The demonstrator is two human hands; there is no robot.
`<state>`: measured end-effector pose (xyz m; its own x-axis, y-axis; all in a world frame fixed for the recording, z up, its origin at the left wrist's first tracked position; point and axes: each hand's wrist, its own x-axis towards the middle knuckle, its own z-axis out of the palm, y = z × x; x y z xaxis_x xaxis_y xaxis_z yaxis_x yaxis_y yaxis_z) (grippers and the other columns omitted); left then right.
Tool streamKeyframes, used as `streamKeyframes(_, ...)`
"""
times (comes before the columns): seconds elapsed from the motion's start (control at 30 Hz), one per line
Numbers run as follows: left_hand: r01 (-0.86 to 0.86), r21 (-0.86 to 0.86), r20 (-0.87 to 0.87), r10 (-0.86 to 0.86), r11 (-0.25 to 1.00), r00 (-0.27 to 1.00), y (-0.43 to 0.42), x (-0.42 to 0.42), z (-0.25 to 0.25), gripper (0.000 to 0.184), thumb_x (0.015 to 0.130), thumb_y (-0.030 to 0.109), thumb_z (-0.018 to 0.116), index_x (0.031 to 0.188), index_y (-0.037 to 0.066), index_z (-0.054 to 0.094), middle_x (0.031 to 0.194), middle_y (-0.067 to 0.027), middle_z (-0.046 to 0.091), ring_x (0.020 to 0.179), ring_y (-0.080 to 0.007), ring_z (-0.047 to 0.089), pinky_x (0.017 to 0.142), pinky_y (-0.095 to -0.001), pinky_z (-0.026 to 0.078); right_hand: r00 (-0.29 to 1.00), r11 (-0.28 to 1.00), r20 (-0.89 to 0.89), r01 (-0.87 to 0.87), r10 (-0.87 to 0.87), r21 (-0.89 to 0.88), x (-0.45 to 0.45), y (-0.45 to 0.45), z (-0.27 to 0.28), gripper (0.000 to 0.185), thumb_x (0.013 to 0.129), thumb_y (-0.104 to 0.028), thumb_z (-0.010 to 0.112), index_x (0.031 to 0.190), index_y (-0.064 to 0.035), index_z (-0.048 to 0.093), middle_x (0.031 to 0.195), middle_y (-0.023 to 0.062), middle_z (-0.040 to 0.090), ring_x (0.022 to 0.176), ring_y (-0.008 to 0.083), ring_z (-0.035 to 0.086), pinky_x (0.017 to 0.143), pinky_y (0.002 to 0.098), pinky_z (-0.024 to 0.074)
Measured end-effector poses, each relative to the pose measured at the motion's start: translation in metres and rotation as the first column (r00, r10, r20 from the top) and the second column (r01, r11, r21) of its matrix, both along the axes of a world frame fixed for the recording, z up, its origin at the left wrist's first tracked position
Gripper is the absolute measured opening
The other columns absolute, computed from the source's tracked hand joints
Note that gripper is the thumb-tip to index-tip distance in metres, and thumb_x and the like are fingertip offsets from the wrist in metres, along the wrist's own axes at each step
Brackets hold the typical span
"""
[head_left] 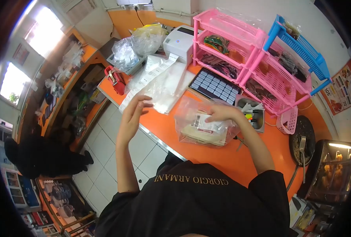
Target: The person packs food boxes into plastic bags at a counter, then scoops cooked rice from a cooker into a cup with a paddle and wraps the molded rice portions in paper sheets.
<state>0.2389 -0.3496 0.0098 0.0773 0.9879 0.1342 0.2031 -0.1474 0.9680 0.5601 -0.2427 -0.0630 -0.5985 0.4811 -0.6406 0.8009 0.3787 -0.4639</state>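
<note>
A clear plastic bag [183,122] with a pale box-like pack [203,136] inside lies on the orange counter [238,154]. My right hand [224,113] is at the top of this bag, fingers curled in and closed on its plastic. Red print and a white label show through the film. Raised at the counter's left edge, my left hand [134,114] holds nothing, its fingers apart. Just beyond it are a long paper receipt strip [149,77] and a pile of flat clear bags [169,93].
A white label printer [180,42] stands at the back beside pink rack shelves [230,35] and a blue rack [297,51]. A tablet [215,86] lies before the racks. A metal container [258,124], a dark pan [301,138] and a fork [303,152] are rightward. A dark-clothed person [49,156] is left.
</note>
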Motion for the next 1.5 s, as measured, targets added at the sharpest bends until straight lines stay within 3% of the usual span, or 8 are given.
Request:
streamKeyframes(0.33,0.325,-0.204,-0.192,-0.363,0.923,0.912,0.068,0.044,-0.119,0.019,0.092,0.016,0.053,0.107,0.005,0.058,0.104,-0.0081,0.058,0.091,-0.0172,0.06,0.08,-0.031,0.051,0.806,0.979,-0.579,0.194,-0.123,0.062,-0.052,0.028,-0.083,0.037,0.077,-0.032,0.068,0.098,-0.0022,0.067,0.09,0.0142,0.068,0.083,0.0206,0.063,0.075,0.035,0.0489)
streamKeyframes(0.53,0.444,0.103,-0.569,-0.313,0.89,0.76,0.049,0.088,-0.116,0.015,0.082,0.013,0.06,0.097,0.01,0.064,0.091,-0.0095,0.058,0.084,-0.0242,0.061,0.076,-0.0344,0.052,0.992,0.997,-0.103,-0.074,0.077,0.033,0.047,0.004,-0.025,0.036,0.074,-0.03,0.07,0.097,-0.0028,0.067,0.084,0.0103,0.067,0.077,0.0198,0.062,0.069,0.035,0.0483)
streamKeyframes(0.67,0.565,0.145,-0.737,-0.292,0.813,0.609,0.05,0.107,-0.113,0.019,0.081,0.015,0.062,0.099,0.011,0.066,0.095,-0.0071,0.06,0.091,-0.027,0.06,0.08,-0.0372,0.051,0.974,0.976,-0.074,0.211,-0.214,-0.048,0.08,-0.037,-0.005,0.032,0.076,-0.025,0.069,0.094,0.0006,0.062,0.078,0.0096,0.063,0.074,0.0185,0.058,0.066,0.0341,0.0458)
streamKeyframes(0.93,0.853,0.265,-0.85,-0.309,0.45,0.427,0.047,0.192,-0.119,0.02,0.085,0.02,0.054,0.095,0.01,0.067,0.11,-0.0077,0.056,0.097,-0.0239,0.057,0.078,-0.0377,0.049,0.945,0.745,0.003,0.256,-0.328,0.616,0.078,-0.082,-0.023,0.034,0.077,-0.032,0.068,0.09,-0.0012,0.063,0.091,0.0172,0.067,0.092,0.0313,0.065,0.074,0.0421,0.0509)
streamKeyframes(1.1,0.788,0.353,-0.853,-0.172,0.504,0.493,0.043,0.208,-0.142,0.026,0.084,0.025,0.056,0.093,0.003,0.065,0.111,-0.0123,0.054,0.096,-0.0257,0.056,0.075,-0.0381,0.049,0.896,0.943,0.425,-0.021,-0.129,0.331,0.061,-0.093,0.043,0.057,0.076,-0.029,0.07,0.122,-0.0013,0.051,0.097,0.0195,0.064,0.09,0.0345,0.063,0.077,0.0434,0.0497)
streamKeyframes(1.3,0.845,0.127,-0.582,-0.651,0.52,0.488,0.054,0.208,-0.119,0.027,0.083,0.018,0.059,0.105,0.003,0.06,0.113,-0.0143,0.054,0.106,-0.0271,0.053,0.088,-0.0363,0.045,0.95,0.698,0.039,-0.255,0.31,0.669,0.019,-0.084,0.153,0.028,0.075,-0.013,0.063,0.101,-0.0021,0.061,0.096,0.0146,0.058,0.09,0.0339,0.059,0.076,0.0444,0.0488)
streamKeyframes(1.37,0.683,0.226,-0.124,-0.675,0.695,0.727,0.048,0.179,-0.105,0.044,0.076,0.014,0.063,0.117,0.0,0.054,0.122,-0.0179,0.051,0.116,-0.0319,0.048,0.096,-0.0391,0.04,0.971,0.449,-0.153,0.056,0.184,0.892,0.003,-0.097,0.15,0.028,0.072,-0.003,0.059,0.1,-0.0025,0.058,0.095,0.0142,0.051,0.09,0.0349,0.057,0.075,0.044,0.048)
streamKeyframes(1.5,0.607,0.193,-0.187,-0.579,0.771,0.794,0.04,0.147,-0.053,0.059,0.075,0.011,0.062,0.13,-0.001,0.046,0.132,-0.0208,0.047,0.128,-0.0311,0.041,0.105,-0.0355,0.033,0.872,0.725,-0.489,0.349,-0.019,0.593,-0.006,-0.097,0.124,0.028,0.074,0.003,0.055,0.101,-0.0011,0.055,0.099,0.0157,0.049,0.088,0.0343,0.057,0.075,0.0411,0.0483)
